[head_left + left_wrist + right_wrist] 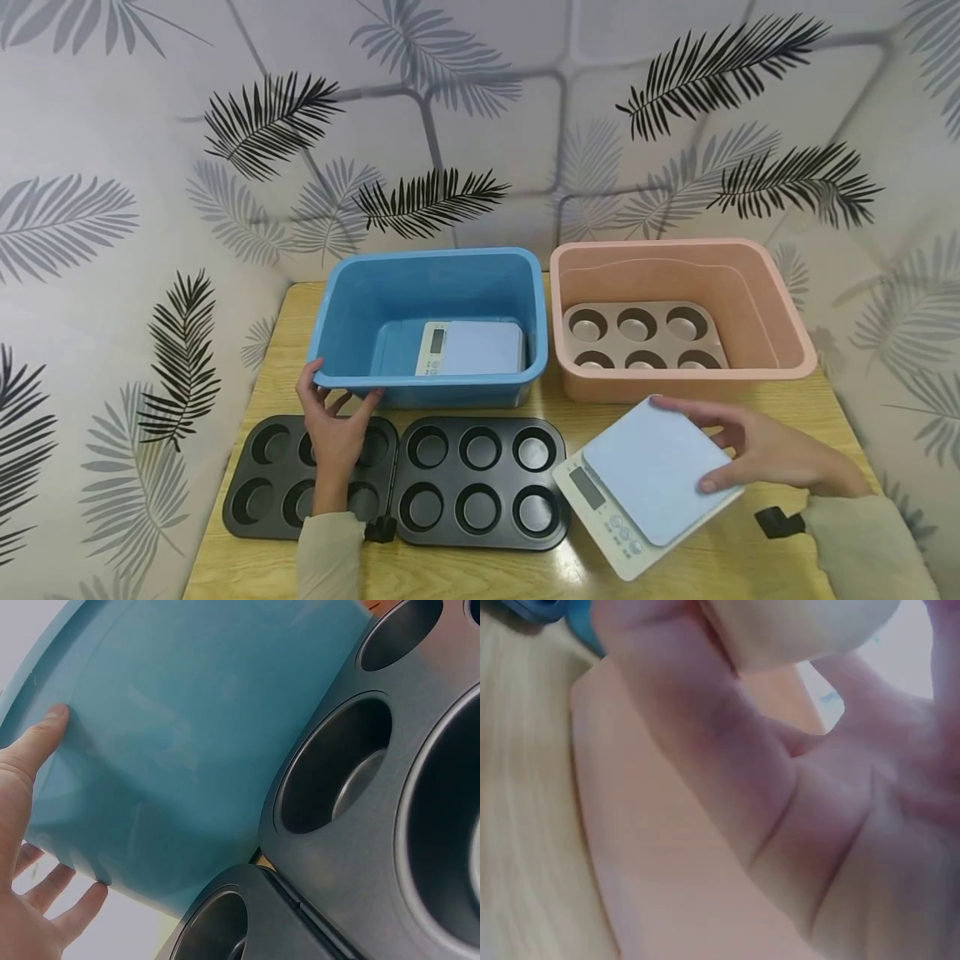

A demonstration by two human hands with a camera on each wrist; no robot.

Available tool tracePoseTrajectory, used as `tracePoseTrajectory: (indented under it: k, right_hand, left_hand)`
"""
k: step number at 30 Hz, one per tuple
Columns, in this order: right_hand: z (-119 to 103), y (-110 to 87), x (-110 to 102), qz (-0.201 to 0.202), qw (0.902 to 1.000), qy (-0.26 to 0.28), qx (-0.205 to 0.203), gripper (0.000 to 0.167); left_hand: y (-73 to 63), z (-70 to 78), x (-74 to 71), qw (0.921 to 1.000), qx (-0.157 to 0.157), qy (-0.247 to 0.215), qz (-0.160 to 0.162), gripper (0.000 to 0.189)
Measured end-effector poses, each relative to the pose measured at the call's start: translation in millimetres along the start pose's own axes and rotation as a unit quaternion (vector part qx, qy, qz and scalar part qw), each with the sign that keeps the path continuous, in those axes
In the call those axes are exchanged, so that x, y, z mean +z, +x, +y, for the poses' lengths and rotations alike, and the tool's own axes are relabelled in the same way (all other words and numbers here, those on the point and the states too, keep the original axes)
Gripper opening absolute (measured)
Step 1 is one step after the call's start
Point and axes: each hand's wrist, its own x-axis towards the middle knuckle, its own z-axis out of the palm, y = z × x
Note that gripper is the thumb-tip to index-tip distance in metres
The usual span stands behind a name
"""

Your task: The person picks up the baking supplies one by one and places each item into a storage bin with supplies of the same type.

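The right hand (pixel 765 446) grips a scale (pixel 652 475) between parted fingers; the left hand (pixel 335 437) (fingers widely spread) holds a corner of the blue bin (pixel 431 382).

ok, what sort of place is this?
Probably a staged indoor tabletop workspace rather than a working kitchen: a pale leaf-patterned backdrop surrounds a light wood-grain table on three sides, and two matching dark six-cup muffin pans lie side by side on it.
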Motion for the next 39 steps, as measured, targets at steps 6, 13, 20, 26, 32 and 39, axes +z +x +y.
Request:
tracePoseTrajectory:
  k: [6,13,20,26,32,39]
  right_hand:
    - [-12,4.0,-1,-0.008,0.9978,-0.008,-0.066,0.11]
    - [-26,10.8,2,0.018,0.9946,-0.016,-0.101,0.12]
    - [-38,19.8,8,0.076,0.9913,0.003,-0.107,0.122]
    - [-47,32.8,12,0.162,0.9807,-0.017,-0.108,0.125]
    - [-52,47.4,12,0.226,0.9669,-0.021,-0.116,0.123]
    - [-62,63.4,10,0.266,0.9571,0.004,-0.114,0.121]
  left_hand:
    - [0.6,-2.8,-0.4,1.0,0.0,-0.001,0.0,0.092]
    - [0.1,-3.2,-0.8,1.0,0.003,0.006,0.0,0.093]
    - [4.5,-26.3,-2.5,0.9999,0.007,0.008,0.002,0.096]
    - [6.1,-37.2,-4.8,0.9999,0.009,0.009,0.001,0.098]
    - [4.6,-33.5,-5.3,0.9999,0.013,0.004,-0.003,0.097]
    - [5.7,-35.4,-6.2,0.9998,0.016,0.009,-0.003,0.095]
